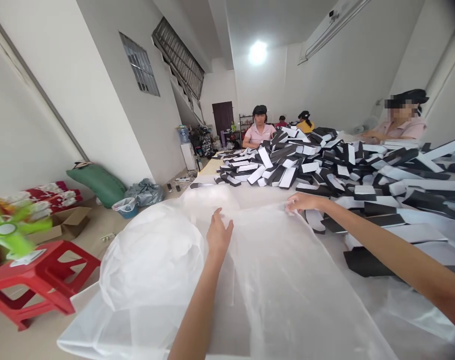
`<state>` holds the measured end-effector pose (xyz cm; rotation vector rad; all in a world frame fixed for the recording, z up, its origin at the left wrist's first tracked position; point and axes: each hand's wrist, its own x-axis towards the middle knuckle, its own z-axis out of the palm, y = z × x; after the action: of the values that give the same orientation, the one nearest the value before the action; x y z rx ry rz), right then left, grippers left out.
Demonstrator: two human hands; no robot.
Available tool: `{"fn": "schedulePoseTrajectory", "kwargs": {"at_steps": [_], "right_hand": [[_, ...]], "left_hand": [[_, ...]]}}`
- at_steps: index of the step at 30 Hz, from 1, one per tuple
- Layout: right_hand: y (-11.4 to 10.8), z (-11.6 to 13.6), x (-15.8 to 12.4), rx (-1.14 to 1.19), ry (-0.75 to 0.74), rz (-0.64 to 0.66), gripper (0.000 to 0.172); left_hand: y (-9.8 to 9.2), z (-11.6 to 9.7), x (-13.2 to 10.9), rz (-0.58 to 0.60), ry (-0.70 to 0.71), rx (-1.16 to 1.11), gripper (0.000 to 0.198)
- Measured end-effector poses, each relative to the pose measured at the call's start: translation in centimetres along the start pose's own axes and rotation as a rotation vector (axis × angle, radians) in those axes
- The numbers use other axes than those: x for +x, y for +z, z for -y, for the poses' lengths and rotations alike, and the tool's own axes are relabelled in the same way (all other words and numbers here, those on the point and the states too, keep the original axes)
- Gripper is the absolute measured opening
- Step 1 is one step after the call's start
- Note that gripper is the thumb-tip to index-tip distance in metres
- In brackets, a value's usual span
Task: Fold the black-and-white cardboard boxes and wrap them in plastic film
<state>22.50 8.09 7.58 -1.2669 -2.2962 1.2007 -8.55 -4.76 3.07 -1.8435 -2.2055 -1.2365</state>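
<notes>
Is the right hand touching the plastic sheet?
Touching: the head view shows the fingers of the right hand on the top edge of the plastic sheet.

A long bench (211,167) carries a heap of black-and-white card pieces (298,165), with a clear plastic sheet (272,280) spread at its near end. On the floor (99,227) beside it sit red stools (35,280), a cardboard box (64,225) and a green sack (97,185).

Thin translucent plastic sheeting (287,295), rumpled, one side ballooned.

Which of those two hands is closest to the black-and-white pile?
The right hand, on the edge of the plastic sheet, almost touches the pile; the left hand sits farther off.
</notes>
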Motion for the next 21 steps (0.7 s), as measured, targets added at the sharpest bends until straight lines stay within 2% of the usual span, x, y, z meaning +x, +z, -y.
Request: {"fn": "schedulePoseTrajectory", "kwargs": {"at_steps": [4,7,9,13,15,18,21], "right_hand": [[-0.6,-0.9,-0.1,0.070,-0.072,-0.094,0.026],[-0.9,-1.4,0.0,0.147,-0.090,-0.109,0.022],[-0.8,-1.6,0.3,0.238,-0.063,-0.159,0.018],[0.3,-1.3,1.2,0.388,-0.022,-0.309,0.013],[1.1,-0.9,1.9,0.411,0.003,-0.376,0.014],[2.4,-0.3,3.0,0.427,0.046,-0.483,0.016],[3.1,0.3,3.9,0.383,0.085,-0.553,0.014]], "left_hand": [[-0.7,-1.4,-0.4,-0.085,0.189,0.231,0.043],[-0.7,-1.2,-0.2,-0.106,0.283,0.309,0.043],[-0.2,-0.6,-0.2,-0.090,0.253,0.389,0.045],[1.0,0.6,-0.9,0.037,0.013,0.601,0.054],[1.1,0.6,-1.3,0.087,-0.045,0.651,0.057],[0.8,-0.2,-1.4,0.017,-0.008,0.597,0.051],[0.5,-1.0,-1.0,-0.017,0.015,0.388,0.050]]}}
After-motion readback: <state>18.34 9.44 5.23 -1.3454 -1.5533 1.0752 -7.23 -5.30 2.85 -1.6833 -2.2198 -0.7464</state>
